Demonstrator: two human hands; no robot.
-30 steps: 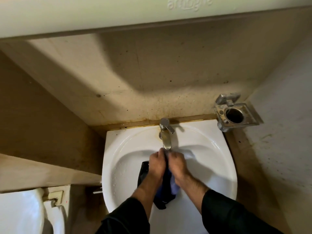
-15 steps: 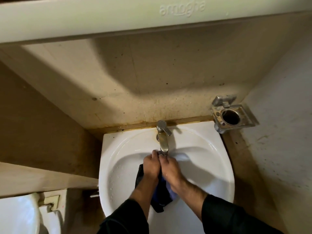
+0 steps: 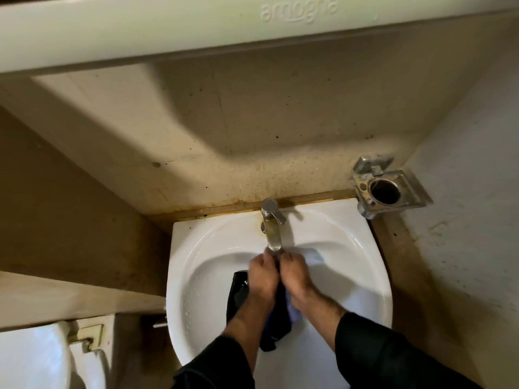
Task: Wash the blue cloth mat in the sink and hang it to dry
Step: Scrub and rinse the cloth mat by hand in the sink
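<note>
The blue cloth mat [image 3: 276, 321] looks dark and wet, bunched in the white sink [image 3: 213, 248] just under the metal tap [image 3: 271, 228]. My left hand [image 3: 262, 279] and my right hand [image 3: 295, 273] are pressed side by side, both clenched on the mat's upper part below the spout. A dark fold sticks out left of my left wrist, and the mat's lower end hangs between my forearms. A pale blue patch shows under my right wrist. I cannot see whether water runs from the tap.
A metal wall holder with a round hole [image 3: 383, 189] is fixed at the sink's back right corner. A stained wall rises behind the sink, with a white cabinet [image 3: 196, 26] overhead. A white toilet cistern [image 3: 31, 357] sits at lower left.
Both hands have stayed clenched on the mat under the spout, shifting slightly against each other. The view has drifted a little, so the sink sits lower in frame.
</note>
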